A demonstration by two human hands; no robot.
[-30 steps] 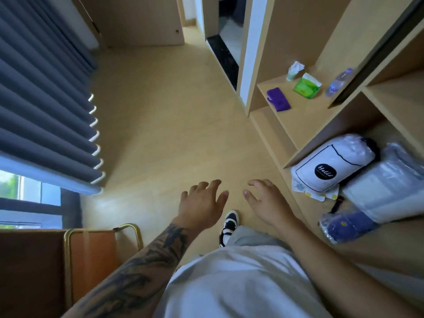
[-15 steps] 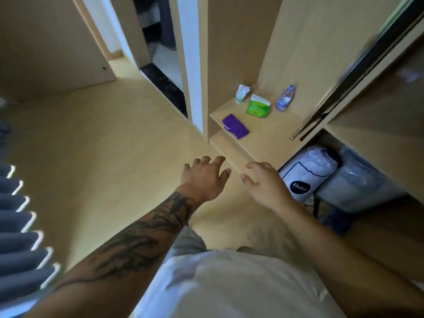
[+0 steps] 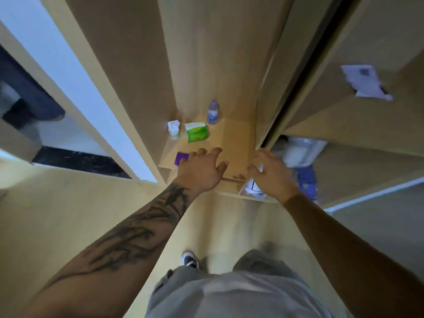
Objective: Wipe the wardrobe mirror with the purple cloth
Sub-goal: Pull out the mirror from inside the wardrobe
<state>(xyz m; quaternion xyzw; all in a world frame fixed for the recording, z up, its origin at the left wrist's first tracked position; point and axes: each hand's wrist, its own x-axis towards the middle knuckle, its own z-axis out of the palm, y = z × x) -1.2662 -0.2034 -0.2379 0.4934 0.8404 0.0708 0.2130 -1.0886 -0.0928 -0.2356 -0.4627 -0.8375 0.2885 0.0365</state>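
Lying on the shelf [image 3: 236, 143] mid-frame, the purple cloth [image 3: 181, 157] peeks out beside the left hand [image 3: 202, 171]. Both hands have loose, spread fingers, holding nothing. It looks soft and light; pinch its near edge. The right hand [image 3: 273, 173] waits nearby.

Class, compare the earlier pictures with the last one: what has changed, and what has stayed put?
The left hand has reached forward to the shelf, now partly covering the purple cloth; the right hand came along, open. Nothing is gripped. Cloth, green tissue pack and water bottle stayed put.
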